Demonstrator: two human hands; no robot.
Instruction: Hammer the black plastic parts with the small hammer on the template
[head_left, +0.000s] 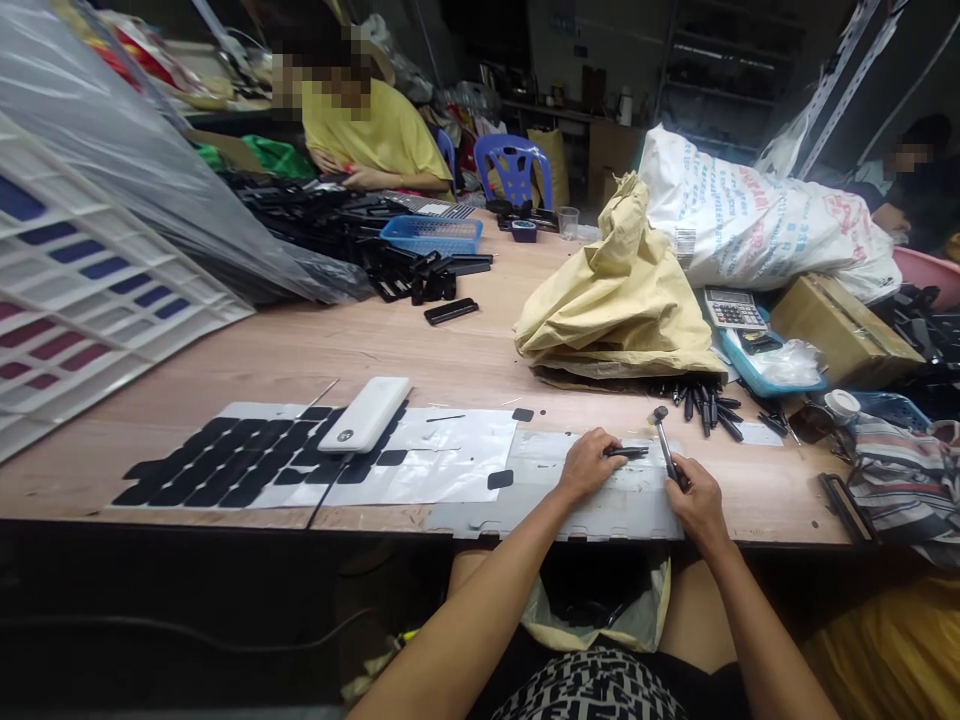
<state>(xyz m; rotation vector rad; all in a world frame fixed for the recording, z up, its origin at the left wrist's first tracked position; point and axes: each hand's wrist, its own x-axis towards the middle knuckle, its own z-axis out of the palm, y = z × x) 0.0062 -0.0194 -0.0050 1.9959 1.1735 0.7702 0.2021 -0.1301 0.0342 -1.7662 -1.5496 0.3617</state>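
Observation:
My left hand [589,466] is closed on a slim black part [627,452], holding it low over a grey translucent mat [555,505] at the table's front. My right hand [697,500] grips the black handle of a small hammer [665,445]. The hammer stands tilted, its head up and a little to the right of the black part. Beyond the hammer, several similar slim black parts [707,404] spill from under a yellow cloth sack [622,300]. What exactly the held part is, I cannot make out.
A white sheet of black stickers [442,475] lies to the left, with a white power bank [367,415] and its cable on it. A white crate [112,290] leans at far left. A blue basket [431,235], black parts [315,215] and a co-worker [375,130] are at the back.

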